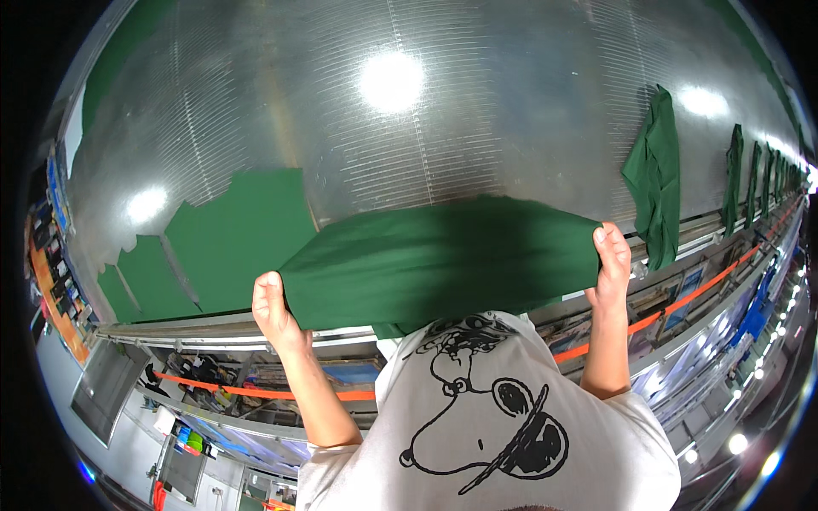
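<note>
Between my two hands a green fabric piece (426,255) is stretched out sideways over the near edge of the metal table. My left hand (275,315) pinches its left corner, fingers closed. At the opposite corner my right hand (612,260) grips the cloth between thumb and fingers. The lower edge of the fabric hangs close to my white shirt. Just left of it, a flat green fabric panel (247,209) lies on the table, with smaller flat green panels (152,277) beyond it.
A crumpled green cloth (658,175) lies over the table edge to the right, with several more along that edge. The metal table (366,145) has a shiny, scratched top. Below its edge runs an orange rail (256,392) above shelves with assorted items.
</note>
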Demonstrator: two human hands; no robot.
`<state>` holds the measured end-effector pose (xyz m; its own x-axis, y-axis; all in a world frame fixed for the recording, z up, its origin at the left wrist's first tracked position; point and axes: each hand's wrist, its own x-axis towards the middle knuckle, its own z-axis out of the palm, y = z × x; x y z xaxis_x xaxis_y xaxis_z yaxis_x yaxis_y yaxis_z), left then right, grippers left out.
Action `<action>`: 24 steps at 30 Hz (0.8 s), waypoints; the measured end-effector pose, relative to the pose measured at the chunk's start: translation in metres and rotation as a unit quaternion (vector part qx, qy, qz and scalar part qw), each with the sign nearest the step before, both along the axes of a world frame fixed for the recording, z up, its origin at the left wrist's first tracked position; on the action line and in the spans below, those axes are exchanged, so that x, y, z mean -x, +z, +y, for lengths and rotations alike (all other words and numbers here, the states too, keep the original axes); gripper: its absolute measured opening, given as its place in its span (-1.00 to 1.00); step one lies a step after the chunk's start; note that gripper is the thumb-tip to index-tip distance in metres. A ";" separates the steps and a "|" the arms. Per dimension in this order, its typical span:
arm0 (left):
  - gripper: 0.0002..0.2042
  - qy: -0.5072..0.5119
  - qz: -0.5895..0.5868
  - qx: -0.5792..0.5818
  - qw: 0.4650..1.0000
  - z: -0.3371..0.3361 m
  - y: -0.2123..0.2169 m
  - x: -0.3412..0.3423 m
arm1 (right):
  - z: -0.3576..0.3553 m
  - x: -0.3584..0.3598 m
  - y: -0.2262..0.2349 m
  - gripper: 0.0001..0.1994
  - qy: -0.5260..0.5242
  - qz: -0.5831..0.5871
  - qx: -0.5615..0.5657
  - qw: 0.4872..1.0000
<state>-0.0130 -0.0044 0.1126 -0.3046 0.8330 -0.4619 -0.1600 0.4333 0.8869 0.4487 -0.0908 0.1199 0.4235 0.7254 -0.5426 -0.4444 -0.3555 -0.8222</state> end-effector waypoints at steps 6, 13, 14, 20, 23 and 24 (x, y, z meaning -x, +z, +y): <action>-0.81 0.000 0.070 -0.071 0.995 0.034 0.013 -0.017 | 0.031 -0.010 0.005 -0.89 0.013 -0.010 -0.065 0.998; -0.84 0.017 0.022 -0.151 0.988 0.073 -0.001 -0.029 | 0.069 -0.018 -0.011 -0.89 0.013 -0.022 -0.122 0.992; -0.84 0.022 0.014 -0.150 0.988 0.074 -0.011 -0.029 | 0.069 -0.018 -0.018 -0.89 0.013 -0.034 -0.116 0.993; -0.78 -0.010 0.101 -0.084 0.991 0.067 -0.087 -0.020 | 0.063 -0.005 -0.078 -0.85 0.058 -0.073 -0.020 0.995; -0.76 -0.016 0.129 -0.048 0.990 0.062 -0.103 -0.022 | 0.053 -0.002 -0.094 -0.83 0.050 -0.076 0.030 0.995; -0.76 -0.013 0.139 -0.042 0.989 0.058 -0.105 -0.022 | 0.051 0.001 -0.095 -0.83 0.048 -0.070 0.038 0.996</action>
